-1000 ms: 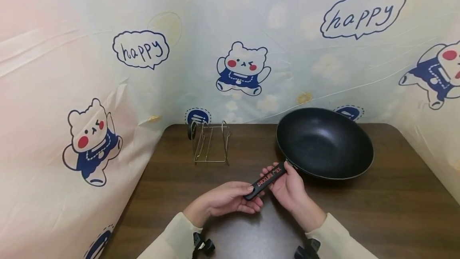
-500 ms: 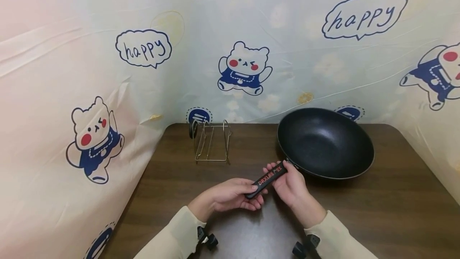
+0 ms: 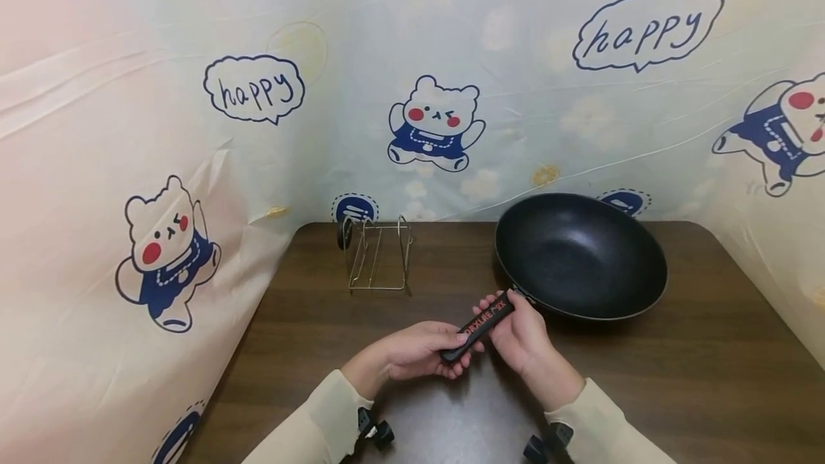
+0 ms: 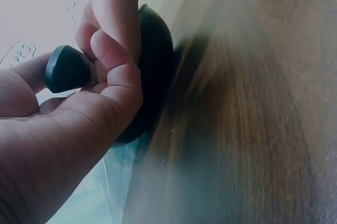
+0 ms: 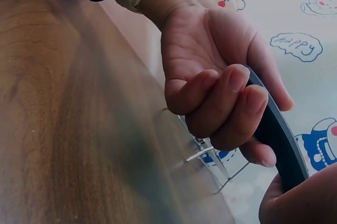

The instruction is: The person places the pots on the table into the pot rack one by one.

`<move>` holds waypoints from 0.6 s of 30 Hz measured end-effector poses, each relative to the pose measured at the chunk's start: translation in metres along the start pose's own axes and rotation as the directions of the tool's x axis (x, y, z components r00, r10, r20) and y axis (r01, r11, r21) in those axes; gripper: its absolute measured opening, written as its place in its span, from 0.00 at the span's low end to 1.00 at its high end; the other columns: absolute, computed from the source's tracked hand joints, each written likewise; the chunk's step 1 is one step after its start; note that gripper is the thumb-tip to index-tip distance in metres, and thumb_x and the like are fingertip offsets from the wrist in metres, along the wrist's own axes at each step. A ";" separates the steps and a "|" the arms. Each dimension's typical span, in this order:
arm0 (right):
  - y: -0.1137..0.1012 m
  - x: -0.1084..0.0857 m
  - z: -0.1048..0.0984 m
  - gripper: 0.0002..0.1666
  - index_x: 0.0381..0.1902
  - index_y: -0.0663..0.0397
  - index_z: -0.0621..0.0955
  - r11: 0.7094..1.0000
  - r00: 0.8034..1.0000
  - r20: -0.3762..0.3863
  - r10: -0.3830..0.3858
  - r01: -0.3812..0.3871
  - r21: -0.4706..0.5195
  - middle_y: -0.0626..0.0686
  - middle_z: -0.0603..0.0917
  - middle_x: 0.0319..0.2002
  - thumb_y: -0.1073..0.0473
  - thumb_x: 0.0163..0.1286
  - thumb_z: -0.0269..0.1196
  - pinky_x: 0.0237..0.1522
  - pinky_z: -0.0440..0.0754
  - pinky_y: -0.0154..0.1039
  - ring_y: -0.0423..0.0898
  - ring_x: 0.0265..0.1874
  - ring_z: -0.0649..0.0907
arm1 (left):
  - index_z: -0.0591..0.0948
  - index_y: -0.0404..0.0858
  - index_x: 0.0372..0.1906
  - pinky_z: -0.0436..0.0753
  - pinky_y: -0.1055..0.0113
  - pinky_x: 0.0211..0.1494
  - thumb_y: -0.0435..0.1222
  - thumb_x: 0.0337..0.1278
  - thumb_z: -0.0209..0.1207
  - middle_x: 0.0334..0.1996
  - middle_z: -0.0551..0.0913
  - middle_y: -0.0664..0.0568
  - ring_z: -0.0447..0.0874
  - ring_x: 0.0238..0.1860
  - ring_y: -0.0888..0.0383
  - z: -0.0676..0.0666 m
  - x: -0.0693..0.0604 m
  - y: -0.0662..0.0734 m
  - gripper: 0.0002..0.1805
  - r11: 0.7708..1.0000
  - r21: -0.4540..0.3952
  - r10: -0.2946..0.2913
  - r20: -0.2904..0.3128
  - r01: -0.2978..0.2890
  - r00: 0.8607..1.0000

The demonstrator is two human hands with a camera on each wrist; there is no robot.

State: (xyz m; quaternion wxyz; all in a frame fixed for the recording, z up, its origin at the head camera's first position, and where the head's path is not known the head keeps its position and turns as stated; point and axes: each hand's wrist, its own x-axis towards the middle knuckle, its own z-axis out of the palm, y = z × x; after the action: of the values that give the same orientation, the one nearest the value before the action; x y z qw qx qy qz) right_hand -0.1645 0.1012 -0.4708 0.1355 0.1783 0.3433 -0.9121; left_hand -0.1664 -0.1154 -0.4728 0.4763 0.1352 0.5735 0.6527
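Note:
A black wok (image 3: 580,256) is at the table's right rear, its handle (image 3: 480,326) with red lettering pointing front-left. The left hand (image 3: 419,349) grips the handle's free end, thumb on top and fingers beneath. Nearer the pan, the right hand (image 3: 525,339) holds the handle with its thumb along it and fingers curled under. In the left wrist view the handle end (image 4: 67,69) sticks out of the left hand (image 4: 79,113). The right wrist view shows the dark handle (image 5: 279,134) between the thumb and curled fingers of the right hand (image 5: 210,71).
A wire rack (image 3: 378,256) with a black round part on its left side stands at the table's left rear. A patterned cloth (image 3: 438,27) hangs behind and beside the brown wooden table (image 3: 283,371).
The left hand has shifted slightly right along the handle, toward the right hand. The handle's lettering is partly covered by the left thumb now. The wok and rack stay in place.

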 end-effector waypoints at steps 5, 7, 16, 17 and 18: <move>0.000 -0.003 -0.003 0.13 0.59 0.49 0.63 1.000 1.000 -0.005 0.008 -0.008 -0.019 0.47 0.72 0.48 0.49 0.93 0.35 0.69 0.81 0.41 0.42 0.52 0.77 | 0.76 0.27 0.68 0.83 0.70 0.48 0.39 0.89 0.48 0.38 0.84 0.58 0.81 0.37 0.64 0.005 0.000 -0.002 0.21 1.000 -0.015 -0.008 0.009 0.008 1.000; -0.001 -0.004 -0.004 0.14 0.59 0.49 0.64 1.000 1.000 -0.006 0.011 -0.011 -0.028 0.47 0.71 0.47 0.49 0.93 0.35 0.68 0.81 0.41 0.42 0.51 0.77 | 0.76 0.27 0.68 0.83 0.71 0.47 0.39 0.89 0.48 0.38 0.84 0.58 0.81 0.37 0.65 0.007 0.000 -0.002 0.20 1.000 -0.028 -0.010 0.019 0.011 1.000; -0.004 -0.015 -0.006 0.16 0.56 0.50 0.65 0.997 0.999 -0.035 0.031 -0.033 -0.070 0.45 0.73 0.40 0.49 0.93 0.34 0.65 0.81 0.39 0.41 0.45 0.75 | 0.78 0.37 0.59 0.84 0.72 0.45 0.37 0.88 0.48 0.38 0.84 0.57 0.81 0.37 0.66 0.023 0.002 -0.004 0.11 0.990 -0.122 -0.061 0.073 0.069 0.995; -0.004 -0.016 -0.006 0.15 0.57 0.50 0.65 0.997 0.998 -0.042 0.035 -0.038 -0.073 0.45 0.73 0.40 0.49 0.93 0.35 0.64 0.81 0.39 0.41 0.45 0.75 | 0.78 0.38 0.58 0.84 0.73 0.45 0.37 0.88 0.48 0.38 0.84 0.57 0.81 0.37 0.66 0.025 0.003 -0.004 0.11 0.988 -0.132 -0.069 0.076 0.078 0.995; -0.004 -0.018 -0.006 0.15 0.57 0.50 0.65 0.996 0.998 -0.041 0.037 -0.041 -0.079 0.45 0.73 0.40 0.48 0.93 0.35 0.65 0.80 0.39 0.41 0.45 0.75 | 0.78 0.39 0.57 0.84 0.73 0.44 0.37 0.87 0.48 0.38 0.84 0.57 0.81 0.36 0.66 0.027 0.003 -0.004 0.10 0.987 -0.135 -0.073 0.079 0.083 0.994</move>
State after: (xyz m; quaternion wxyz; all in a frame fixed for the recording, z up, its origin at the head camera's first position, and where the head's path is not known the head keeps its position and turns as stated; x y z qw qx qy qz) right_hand -0.1488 0.1108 -0.4653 0.1534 0.1975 0.3784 -0.8912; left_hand -0.1466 -0.0965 -0.4693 0.5305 0.1031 0.5138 0.6663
